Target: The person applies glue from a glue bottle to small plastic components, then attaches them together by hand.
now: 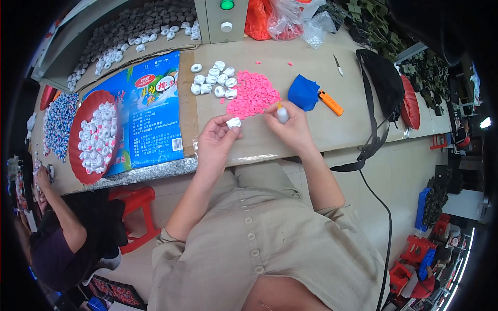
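Note:
My left hand [217, 136] pinches a small white plastic piece [234, 123] between thumb and fingertips, just over the table's near edge. To its right, my right hand [291, 126] is closed round a small whitish squeeze bottle [282, 114] with a yellowish tip. The tip points up and away from me, close to the pile of small pink pieces [254, 94]. Left of that pile lies a loose group of rounded white pieces [211, 80] with openings in them. The two hands are apart.
A red scalloped basin [78, 166] of white-and-pink pieces stands left on blue printed cardboard [155, 119]. At right lie a blue cloth [303, 93], an orange cutter [331, 103], a small knife [338, 66] and a black bag [381, 78]. Another person [62, 238] works at far left.

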The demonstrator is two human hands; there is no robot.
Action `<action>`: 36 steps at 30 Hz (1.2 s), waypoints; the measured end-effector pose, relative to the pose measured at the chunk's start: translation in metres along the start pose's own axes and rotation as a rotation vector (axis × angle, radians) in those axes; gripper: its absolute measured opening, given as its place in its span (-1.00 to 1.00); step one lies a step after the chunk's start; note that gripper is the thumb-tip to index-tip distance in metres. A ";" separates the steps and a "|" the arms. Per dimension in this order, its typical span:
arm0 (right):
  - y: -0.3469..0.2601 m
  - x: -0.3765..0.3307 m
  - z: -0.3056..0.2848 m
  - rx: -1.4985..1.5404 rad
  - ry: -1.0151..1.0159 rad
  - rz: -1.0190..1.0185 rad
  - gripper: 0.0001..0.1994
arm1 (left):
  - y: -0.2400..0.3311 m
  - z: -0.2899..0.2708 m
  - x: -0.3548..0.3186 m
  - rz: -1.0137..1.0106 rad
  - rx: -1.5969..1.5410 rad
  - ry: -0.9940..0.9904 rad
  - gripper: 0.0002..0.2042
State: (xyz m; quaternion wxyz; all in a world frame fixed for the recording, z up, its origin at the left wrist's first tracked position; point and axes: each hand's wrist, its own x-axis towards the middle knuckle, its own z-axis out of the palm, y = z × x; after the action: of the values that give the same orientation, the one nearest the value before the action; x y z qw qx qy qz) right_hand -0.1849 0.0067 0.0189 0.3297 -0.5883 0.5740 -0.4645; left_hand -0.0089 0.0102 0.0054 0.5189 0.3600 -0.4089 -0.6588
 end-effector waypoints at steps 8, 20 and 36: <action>-0.003 0.016 -0.009 -0.404 -0.045 -0.161 -0.87 | -0.005 -0.005 -0.001 0.057 0.009 -0.022 -0.75; -0.011 0.022 -0.011 -0.601 -0.257 -0.242 -0.86 | -0.004 -0.005 -0.002 0.039 0.001 -0.050 -0.75; -0.019 -0.014 0.029 0.569 -0.161 0.283 -0.90 | -0.003 -0.006 -0.003 0.007 0.004 -0.132 -0.73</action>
State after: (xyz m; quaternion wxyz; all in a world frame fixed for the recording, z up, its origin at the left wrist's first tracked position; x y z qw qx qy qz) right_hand -0.1501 0.0182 0.0238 0.5865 -0.4215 0.4694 -0.5079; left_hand -0.0045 0.0128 0.0003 0.4924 0.3156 -0.4448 -0.6782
